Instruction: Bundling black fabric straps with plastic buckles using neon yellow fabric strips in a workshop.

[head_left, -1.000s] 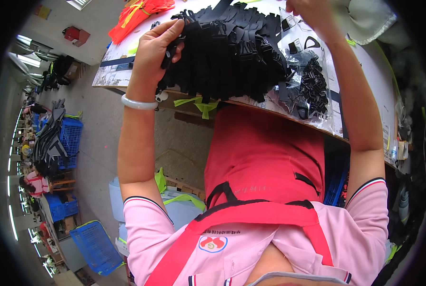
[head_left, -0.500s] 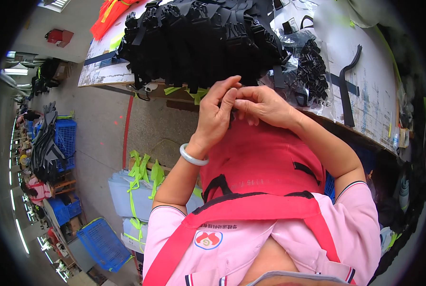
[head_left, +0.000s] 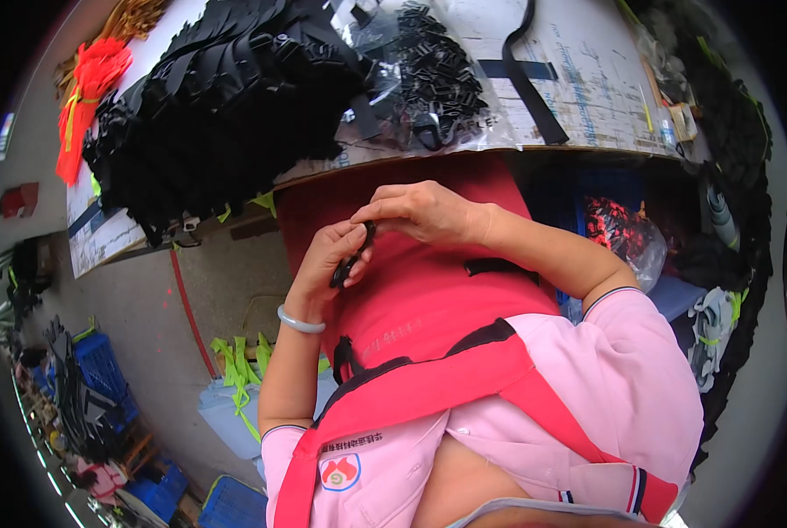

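Observation:
In front of the red apron, my left hand [head_left: 330, 262] is closed round a small black piece that looks like a plastic buckle [head_left: 347, 266]. Its lower end sticks out between thumb and fingers. My right hand [head_left: 424, 213] meets it from the right, fingers bent and tips pinched on the piece's upper end. The fingers partly hide the piece, so its exact shape cannot be made out. Beyond my hands, a clear plastic bag [head_left: 490, 123] holds many black buckles [head_left: 437, 79]. To its left, a large heap of black straps [head_left: 226, 106] with buckles lies on the table.
The white worktable [head_left: 587, 106] runs across the far side, with a loose black strap [head_left: 525, 79] on it. An orange bundle [head_left: 94, 97] lies at its left end. Under the table at right sits a bag of red pieces [head_left: 618, 231]. Blue crates [head_left: 103, 365] stand on the left floor.
The view has swung right, so the strap heap now lies further left. My hands have drawn back from the heap's edge, and the black piece now shows in my left hand.

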